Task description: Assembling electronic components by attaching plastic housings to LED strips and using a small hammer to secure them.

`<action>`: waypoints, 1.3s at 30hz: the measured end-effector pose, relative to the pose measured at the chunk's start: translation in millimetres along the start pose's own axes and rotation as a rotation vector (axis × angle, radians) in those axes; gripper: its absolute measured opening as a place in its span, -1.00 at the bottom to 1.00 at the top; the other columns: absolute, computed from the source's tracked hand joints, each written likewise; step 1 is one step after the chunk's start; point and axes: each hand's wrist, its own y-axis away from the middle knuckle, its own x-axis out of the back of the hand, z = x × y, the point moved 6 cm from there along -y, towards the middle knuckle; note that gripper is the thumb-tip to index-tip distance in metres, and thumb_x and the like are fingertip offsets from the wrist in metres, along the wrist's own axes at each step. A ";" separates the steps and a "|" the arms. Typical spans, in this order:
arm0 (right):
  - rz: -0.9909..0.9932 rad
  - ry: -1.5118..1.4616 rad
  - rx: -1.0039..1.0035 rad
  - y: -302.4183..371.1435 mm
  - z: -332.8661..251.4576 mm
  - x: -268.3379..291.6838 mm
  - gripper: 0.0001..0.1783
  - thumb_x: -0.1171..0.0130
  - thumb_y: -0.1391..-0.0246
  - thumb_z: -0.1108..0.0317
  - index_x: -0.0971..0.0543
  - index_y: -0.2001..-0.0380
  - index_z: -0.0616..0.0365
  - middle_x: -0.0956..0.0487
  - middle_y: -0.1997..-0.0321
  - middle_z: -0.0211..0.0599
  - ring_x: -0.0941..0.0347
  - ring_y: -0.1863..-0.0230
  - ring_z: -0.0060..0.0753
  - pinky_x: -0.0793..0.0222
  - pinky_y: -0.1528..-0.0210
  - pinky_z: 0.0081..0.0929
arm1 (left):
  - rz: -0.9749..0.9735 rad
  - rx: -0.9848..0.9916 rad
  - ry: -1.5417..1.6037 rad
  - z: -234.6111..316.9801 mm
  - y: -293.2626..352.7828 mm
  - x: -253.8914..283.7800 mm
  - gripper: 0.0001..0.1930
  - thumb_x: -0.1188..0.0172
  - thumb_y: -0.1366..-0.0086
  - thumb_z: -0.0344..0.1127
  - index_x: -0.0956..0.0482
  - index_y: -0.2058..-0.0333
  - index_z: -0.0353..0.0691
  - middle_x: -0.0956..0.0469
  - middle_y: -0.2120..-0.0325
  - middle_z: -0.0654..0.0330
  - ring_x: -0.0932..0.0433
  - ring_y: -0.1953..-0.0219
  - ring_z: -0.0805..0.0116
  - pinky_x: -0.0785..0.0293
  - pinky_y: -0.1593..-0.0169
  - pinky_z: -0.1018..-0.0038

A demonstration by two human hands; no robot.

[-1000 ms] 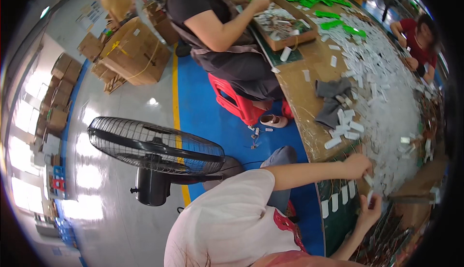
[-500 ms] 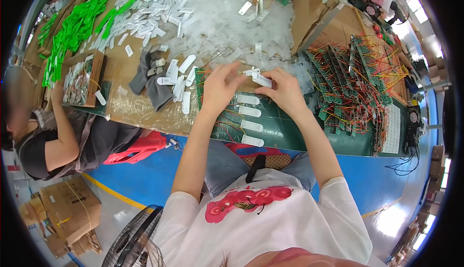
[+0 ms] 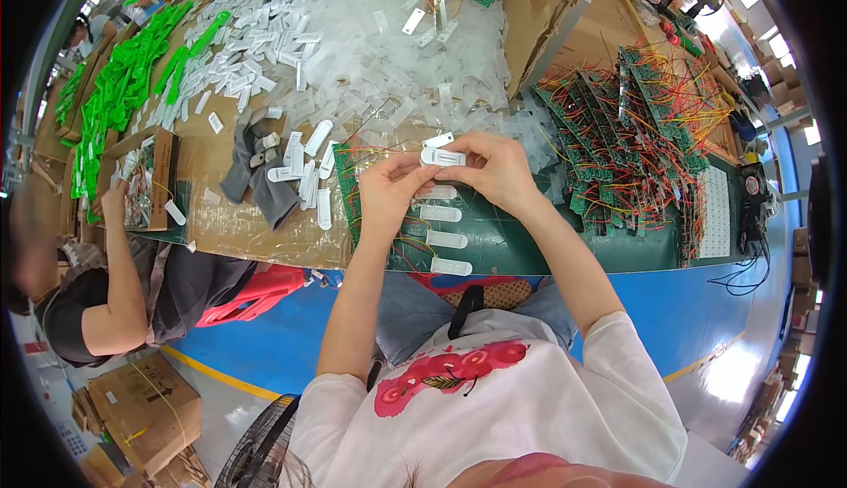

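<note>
Between my two hands, above the green mat (image 3: 520, 245), is a small white plastic casing piece (image 3: 444, 158) with one rounded end and a slot. My right hand (image 3: 497, 170) pinches its right end between thumb and fingers. My left hand (image 3: 391, 192) has its fingertips closed on the left end. Just behind it shows another flat white piece (image 3: 438, 139) with a small hole. Below my hands lies a column of several white rounded pieces (image 3: 447, 240), with thin wires beside them. A green circuit board (image 3: 347, 190) stands out left of my left hand.
Loose white casings (image 3: 309, 183) and a grey cloth (image 3: 256, 170) lie to the left. Translucent strips (image 3: 415, 64) spread behind my hands. Wired circuit boards (image 3: 618, 153) are stacked at right, beside a cardboard partition (image 3: 534, 20). A co-worker's arm (image 3: 115, 285) reaches into a box (image 3: 168, 166) at left.
My hands have come together; my left fingers, apart from the white casing before, now close on its left end. The casing has turned level. The whole view has shifted slightly.
</note>
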 end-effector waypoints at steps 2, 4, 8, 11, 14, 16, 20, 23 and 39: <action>-0.009 0.039 0.030 -2.2 -0.7 -0.6 -0.58 -0.58 0.16 0.27 -0.73 0.17 0.14 -0.63 0.46 -0.37 -0.42 0.52 -0.58 -0.38 0.42 -0.56 | 0.035 0.024 0.105 -1.0 3.5 3.9 -0.69 -0.34 -0.24 -0.56 -0.62 0.03 -0.43 -0.71 0.22 0.05 -0.70 0.27 0.41 -0.67 0.20 0.52; -0.001 -0.013 -0.055 -9.8 5.2 1.0 -0.57 -0.57 0.14 0.27 -0.74 0.14 0.11 -0.61 0.50 -0.37 -0.39 0.54 -0.61 -0.35 0.44 -0.57 | 0.039 -0.040 0.088 -2.0 0.4 8.4 -0.70 -0.33 -0.24 -0.57 -0.61 0.03 -0.43 -0.71 0.21 0.05 -0.70 0.26 0.40 -0.67 0.19 0.51; 0.209 0.130 -0.016 -68.1 -6.3 30.1 -0.54 -0.50 0.05 0.10 -0.73 0.06 -0.02 -0.59 0.53 -0.30 -0.39 0.56 -0.55 -0.38 0.42 -0.50 | 0.071 -0.123 0.001 4.4 -0.1 13.9 -0.70 -0.32 -0.24 -0.61 -0.60 0.04 -0.41 -0.70 0.18 0.05 -0.69 0.20 0.39 -0.67 0.15 0.50; 0.336 0.313 0.202 -66.2 -23.3 32.9 -0.42 -0.47 0.03 0.02 -0.65 -0.07 -0.03 -0.65 0.44 -0.32 -0.46 0.54 -0.45 -0.42 0.39 -0.46 | 0.081 -0.129 0.045 8.1 2.2 15.2 -0.69 -0.31 -0.23 -0.62 -0.60 0.03 -0.40 -0.69 0.17 0.05 -0.69 0.19 0.39 -0.66 0.16 0.51; 0.067 0.182 -0.011 -39.3 -15.1 9.6 -0.42 -0.46 0.03 0.01 -0.64 -0.05 -0.02 -0.68 0.31 -0.41 -0.48 0.52 -0.47 -0.43 0.38 -0.47 | 0.149 -0.147 0.062 13.6 6.2 20.3 -0.68 -0.31 -0.23 -0.63 -0.59 0.03 -0.39 -0.69 0.17 0.05 -0.69 0.20 0.40 -0.66 0.19 0.52; 0.012 0.089 -0.102 -13.3 -17.1 4.5 -0.50 -0.44 0.03 0.00 -0.68 0.05 -0.02 -0.70 0.22 -0.35 -0.64 0.31 -0.21 -0.52 0.21 -0.30 | 0.147 -0.194 0.080 15.6 6.4 16.0 -0.68 -0.29 -0.24 -0.64 -0.57 0.02 -0.39 -0.69 0.20 0.08 -0.69 0.23 0.40 -0.65 0.24 0.54; 0.151 0.079 0.236 12.1 -17.0 14.0 -0.68 -0.44 0.02 0.26 -0.70 0.14 0.00 -0.66 0.27 -0.42 -0.59 0.37 -0.40 -0.49 0.30 -0.45 | -0.051 -0.151 0.036 13.7 4.7 -4.9 -0.66 -0.28 -0.24 -0.64 -0.58 0.00 -0.34 -0.69 0.21 0.13 -0.69 0.28 0.42 -0.61 0.30 0.58; 0.099 -0.033 0.299 23.3 -13.1 20.6 -0.66 -0.49 0.08 0.32 -0.71 0.17 0.09 -0.63 0.27 -0.41 -0.53 0.39 -0.45 -0.47 0.34 -0.47 | -0.100 -0.094 0.076 10.6 4.6 -8.3 -0.63 -0.30 -0.23 -0.62 -0.58 -0.03 -0.31 -0.69 0.22 0.14 -0.68 0.28 0.43 -0.58 0.33 0.59; 0.063 0.527 0.280 15.0 12.4 -3.4 -0.64 -0.48 0.14 0.12 -0.72 0.22 -0.05 -0.62 0.22 -0.48 -0.55 0.14 -0.33 -0.49 0.16 -0.34 | 0.113 -0.321 -1.211 19.9 -45.6 -9.4 -0.83 -0.37 -0.17 -0.26 -0.66 0.29 -0.18 -0.61 0.25 0.15 -0.64 0.23 0.08 -0.52 0.16 0.20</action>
